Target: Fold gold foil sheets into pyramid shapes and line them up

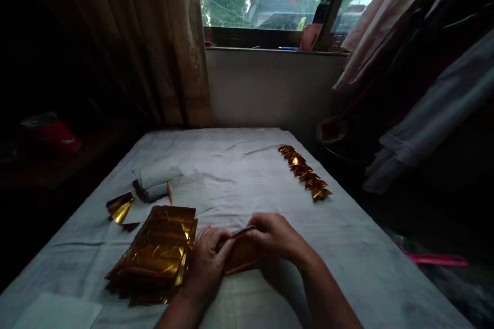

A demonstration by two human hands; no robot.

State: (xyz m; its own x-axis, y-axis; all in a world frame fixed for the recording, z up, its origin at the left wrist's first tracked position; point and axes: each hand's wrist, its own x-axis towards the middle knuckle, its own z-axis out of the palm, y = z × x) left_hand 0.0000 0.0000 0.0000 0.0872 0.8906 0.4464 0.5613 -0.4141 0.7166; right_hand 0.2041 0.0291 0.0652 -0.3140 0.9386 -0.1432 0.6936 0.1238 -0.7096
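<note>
No text, label, brand or number can be read anywhere in this view. The gold foil sheets (156, 254) show only plain shine, and the other surfaces are too dark.

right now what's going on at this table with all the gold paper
A person is working a sheet of gold foil paper with both bare hands on a table covered in white cloth. The left hand and right hand pinch it along its upper edge, folding or creasing it. A stack of gold sheets lies just left of the hands. A row of small folded gold pieces sits further back on the right, and one loose folded piece lies to the left.
</note>
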